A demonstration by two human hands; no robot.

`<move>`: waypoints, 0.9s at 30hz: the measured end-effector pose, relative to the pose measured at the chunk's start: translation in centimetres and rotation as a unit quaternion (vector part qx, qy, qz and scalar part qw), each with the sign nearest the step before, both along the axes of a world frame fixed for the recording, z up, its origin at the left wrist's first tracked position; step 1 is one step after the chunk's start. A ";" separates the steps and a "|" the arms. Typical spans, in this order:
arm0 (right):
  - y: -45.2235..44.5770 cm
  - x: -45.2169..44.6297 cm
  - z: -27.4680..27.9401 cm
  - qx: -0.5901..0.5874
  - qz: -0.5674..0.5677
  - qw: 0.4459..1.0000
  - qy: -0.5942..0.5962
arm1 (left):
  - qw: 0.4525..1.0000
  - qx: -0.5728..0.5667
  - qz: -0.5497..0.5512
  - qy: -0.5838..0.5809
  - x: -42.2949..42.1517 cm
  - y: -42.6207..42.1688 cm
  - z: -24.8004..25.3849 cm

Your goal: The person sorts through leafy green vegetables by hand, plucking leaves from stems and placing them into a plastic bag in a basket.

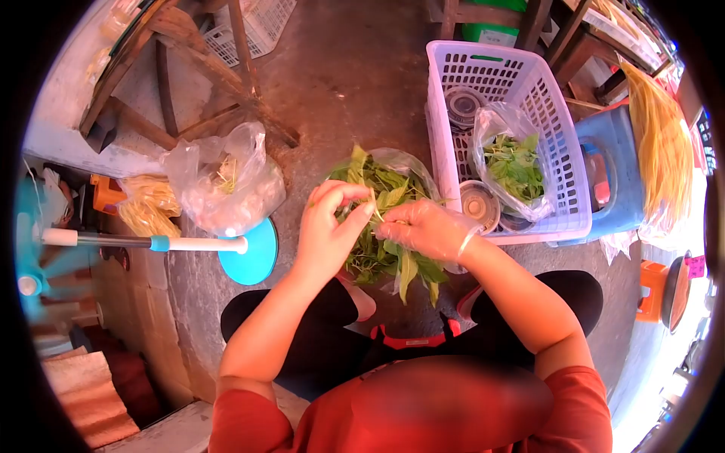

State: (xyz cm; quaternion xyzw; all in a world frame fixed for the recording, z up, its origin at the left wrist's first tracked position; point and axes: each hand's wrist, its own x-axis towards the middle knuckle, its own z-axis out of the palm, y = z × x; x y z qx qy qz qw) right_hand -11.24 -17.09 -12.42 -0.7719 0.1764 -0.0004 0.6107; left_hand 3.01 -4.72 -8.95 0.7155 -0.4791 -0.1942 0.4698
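My left hand (330, 220) is bare, with thumb and forefinger pinched on a thin pale stem. Close beside it, my right hand (429, 229) wears a clear plastic glove and its fingers are closed around a sprig of leafy greens (408, 270). Both hands are above a heap of leafy greens (385, 181) in a clear plastic bag on the floor between my feet. More picked leaves (515, 167) lie in a clear bag inside the lilac basket (440, 140) to the right. The underside of the heap is hidden by my hands.
A knotted-looking plastic bag (226, 185) with pale contents and a few stems stands on the left. Near it are a fan's round turquoise base (249, 257) and pole. Wooden legs (204, 64) rise at upper left. Beyond the basket is a blue plastic stool (615, 158).
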 end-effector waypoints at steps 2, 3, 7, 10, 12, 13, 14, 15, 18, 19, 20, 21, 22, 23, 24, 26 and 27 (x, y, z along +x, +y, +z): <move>0.0 0.2 2.0 -0.038 0.038 0.998 0.024 | 0.987 0.021 0.038 0.157 0.2 -0.2 -1.8; 0.1 0.3 2.1 -0.048 0.034 0.998 -0.011 | 0.970 0.020 0.042 0.240 -0.1 -0.2 -2.3; 0.3 0.2 1.8 -0.080 -0.003 0.990 -0.115 | 0.955 0.034 0.005 0.295 -0.1 0.0 -1.9; 0.0 0.1 2.7 -0.117 -0.038 0.988 -0.094 | 0.978 -0.027 0.054 0.202 -0.8 -0.4 -2.2; -0.1 0.2 3.1 -0.108 -0.071 0.988 -0.088 | 0.946 -0.078 0.079 0.303 -1.8 -1.0 -2.0; 0.2 0.4 2.8 -0.084 -0.093 0.987 -0.101 | 0.926 -0.103 0.090 0.352 -2.2 -1.3 -1.9; 0.2 0.6 2.3 -0.062 -0.116 0.985 -0.116 | 0.915 -0.122 0.095 0.372 -2.3 -1.6 -2.0; -0.2 0.9 0.9 -0.102 -0.125 0.967 -0.197 | 0.897 -0.135 0.128 0.401 -2.3 -1.8 -1.6; -0.7 0.3 0.6 -0.044 -0.219 0.933 -0.281 | 0.841 -0.149 0.239 0.461 0.6 -2.1 -1.0; -1.3 0.0 0.9 -0.001 -0.229 0.930 -0.286 | 0.829 -0.171 0.220 0.485 2.2 -1.6 -0.5; -1.7 -0.3 1.4 -0.015 -0.232 0.937 -0.262 | 0.812 -0.186 0.198 0.517 2.6 -1.4 -0.2; -2.0 -0.6 2.1 -0.028 -0.236 0.943 -0.235 | 0.792 -0.198 0.176 0.550 2.5 -1.2 0.5; -1.9 -0.7 2.7 0.000 -0.244 0.949 -0.202 | 0.781 -0.184 0.184 0.568 2.0 -1.4 1.1; -1.4 -0.8 3.2 0.030 -0.251 0.953 -0.166 | 0.769 -0.169 0.193 0.586 1.3 -1.5 1.7; -0.9 -0.8 3.3 0.060 -0.259 0.955 -0.129 | 0.756 -0.153 0.203 0.604 0.8 -1.6 1.8; -0.2 -0.8 2.8 0.072 -0.239 0.953 -0.170 | 0.748 -0.161 0.189 0.615 0.5 -1.8 1.4; -0.1 -0.7 2.6 0.076 -0.229 0.951 -0.192 | 0.745 -0.166 0.181 0.620 0.5 -1.9 1.4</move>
